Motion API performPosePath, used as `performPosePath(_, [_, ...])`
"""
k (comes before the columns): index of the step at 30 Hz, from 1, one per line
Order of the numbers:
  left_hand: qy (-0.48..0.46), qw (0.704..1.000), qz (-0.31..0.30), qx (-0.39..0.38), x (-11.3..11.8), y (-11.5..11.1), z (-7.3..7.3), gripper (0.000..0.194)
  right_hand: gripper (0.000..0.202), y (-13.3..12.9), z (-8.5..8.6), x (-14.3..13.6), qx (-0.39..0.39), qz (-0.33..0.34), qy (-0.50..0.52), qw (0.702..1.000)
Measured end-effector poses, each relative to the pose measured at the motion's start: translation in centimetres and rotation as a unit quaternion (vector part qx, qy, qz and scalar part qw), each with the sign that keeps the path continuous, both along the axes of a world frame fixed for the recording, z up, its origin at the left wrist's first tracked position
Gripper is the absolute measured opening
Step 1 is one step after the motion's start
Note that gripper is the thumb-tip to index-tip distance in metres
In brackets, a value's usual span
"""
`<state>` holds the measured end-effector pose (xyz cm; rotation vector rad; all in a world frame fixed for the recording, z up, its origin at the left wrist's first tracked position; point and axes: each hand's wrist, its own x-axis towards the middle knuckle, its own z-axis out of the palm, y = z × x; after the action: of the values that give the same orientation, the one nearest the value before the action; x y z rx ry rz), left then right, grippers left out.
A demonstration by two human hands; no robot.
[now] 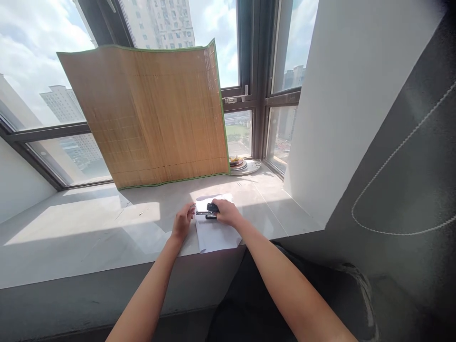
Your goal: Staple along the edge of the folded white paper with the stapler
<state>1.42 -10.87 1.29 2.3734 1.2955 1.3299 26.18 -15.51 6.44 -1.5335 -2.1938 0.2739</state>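
Observation:
A black stapler [212, 207] lies on its side in my right hand [227, 212], its jaws spread and a metal strip pointing left. My left hand [183, 220] is at the left end of that strip, with its fingers closed together by the paper's edge. Whatever its fingertips pinch, if anything, is too small to make out. Beneath the stapler are white sheets of paper [217, 237], laid flat on the tiled window sill [135, 237] with their near end at the sill's front edge.
Behind my hands a bamboo mat [153, 118] with green edging leans against the window. To its right sits a stack of round plates or lids [244, 166]. A beaded cord [374, 179] hangs in a loop at the right, past the white wall [331, 104].

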Motion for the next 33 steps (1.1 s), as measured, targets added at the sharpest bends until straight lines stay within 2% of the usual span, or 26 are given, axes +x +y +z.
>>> performPosePath(7, [0.066, 0.998, 0.003, -0.013, 0.0, -0.1, 0.0, 0.031, 0.027, 0.2, -0.3, 1.0, -0.021, 0.013, -0.022, 0.999])
performPosePath(15, [0.180, 0.981, -0.066, 0.016, 0.9, -0.5, 0.7, 0.020, 0.023, -0.1, 0.2, 0.5, -0.007, 0.027, -0.066, 0.997])
performPosePath(21, [0.188, 0.976, -0.108, 0.011, 1.2, -0.2, 0.5, 0.010, 0.018, -0.2, 0.2, -0.2, 0.014, 0.034, -0.073, 0.997])
performPosePath(27, [0.183, 0.974, -0.138, -0.004, 1.2, -0.2, 0.5, 0.014, 0.016, -0.3, 0.3, -0.3, 0.014, 0.032, -0.064, 0.997])
performPosePath(33, [0.157, 0.974, -0.164, 0.021, 1.0, 0.1, 0.3, 0.014, 0.015, -0.2, 0.2, 0.0, 0.021, 0.040, -0.070, 0.997])
